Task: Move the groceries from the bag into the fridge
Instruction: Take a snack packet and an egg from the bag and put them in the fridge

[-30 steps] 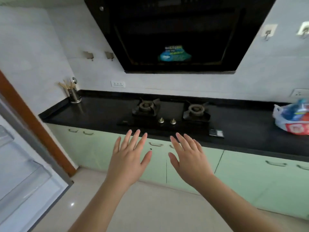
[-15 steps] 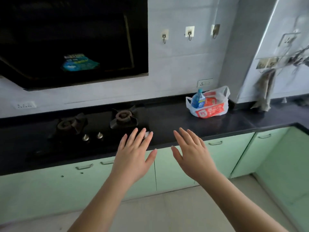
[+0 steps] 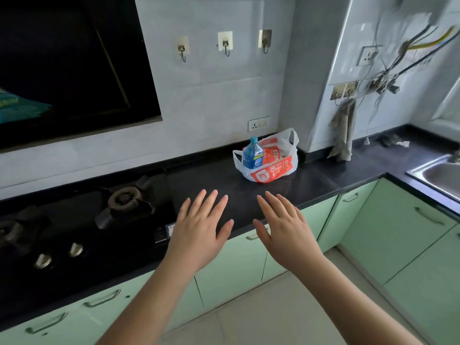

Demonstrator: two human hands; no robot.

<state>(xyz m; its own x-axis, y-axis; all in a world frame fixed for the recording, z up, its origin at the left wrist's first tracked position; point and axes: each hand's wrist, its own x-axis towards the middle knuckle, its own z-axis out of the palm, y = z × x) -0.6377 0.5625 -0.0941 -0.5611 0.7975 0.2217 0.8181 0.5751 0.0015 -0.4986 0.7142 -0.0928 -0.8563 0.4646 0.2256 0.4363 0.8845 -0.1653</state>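
Standing upright on the tabletop (image 3: 311,180) at 1 o'clock beyond both hands: bag (image 3: 268,170), handles up, mouth open, probably for easy reach. Contents: blue bottle (image 3: 252,155) and red packet (image 3: 272,153); fridge not visible. Left hand (image 3: 199,227) and right hand (image 3: 286,225): fingers spread, empty, well short of the bag.

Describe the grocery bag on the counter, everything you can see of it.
The grocery bag is a thin white plastic carrier with red-orange print on its front. It sits upright on the black countertop, near the tiled wall, below a wall socket. Its mouth gapes open, with its two loop handles standing up at the sides. A blue bottle with a light blue cap sticks out, beside red packaging. Neither hand touches it.
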